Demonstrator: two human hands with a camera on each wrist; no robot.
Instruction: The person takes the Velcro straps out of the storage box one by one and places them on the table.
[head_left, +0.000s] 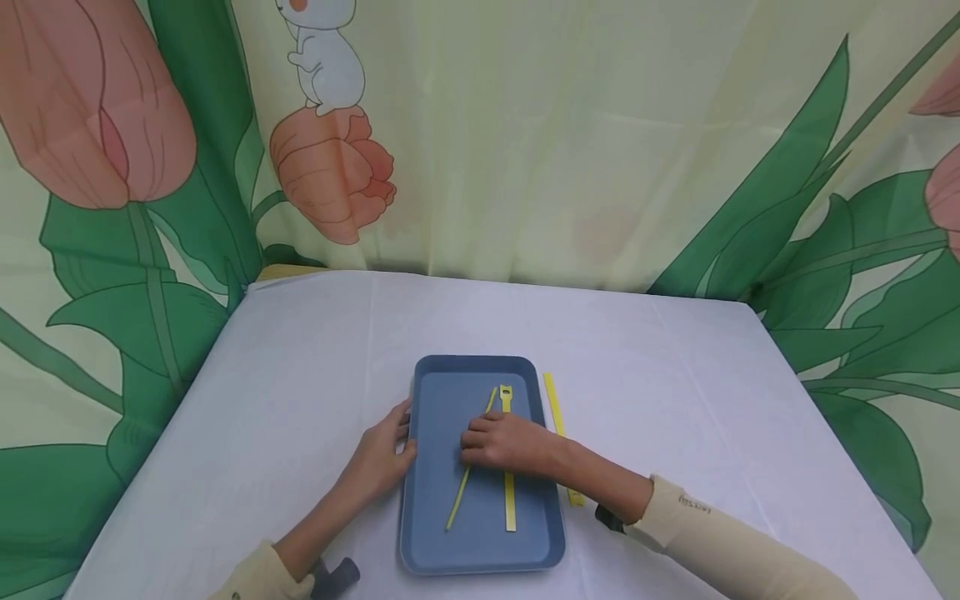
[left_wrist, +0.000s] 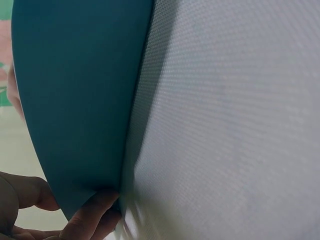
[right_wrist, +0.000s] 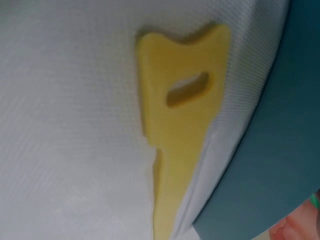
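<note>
A blue-grey rectangular tray (head_left: 480,550) lies on the white-covered table. My left hand (head_left: 382,458) holds its left side, fingers against the outer wall and thumb at the rim. In the left wrist view, those fingertips (left_wrist: 102,202) meet the wall low down. Over the tray's middle, my right hand (head_left: 510,443) grips a thin yellow strip (head_left: 459,500), seen edge-on and slanting; its middle is hidden under the fingers. A flat yellow strap (head_left: 510,508) with a slotted head lies lengthwise in the tray, partly beneath that hand.
Outside the tray's right wall, another yellow strap (head_left: 552,400) lies on the cloth, passing under the right forearm. The right wrist view shows its slotted head (right_wrist: 187,90) close beside the tray wall (right_wrist: 270,135). A flower-printed curtain (head_left: 525,167) hangs behind the table.
</note>
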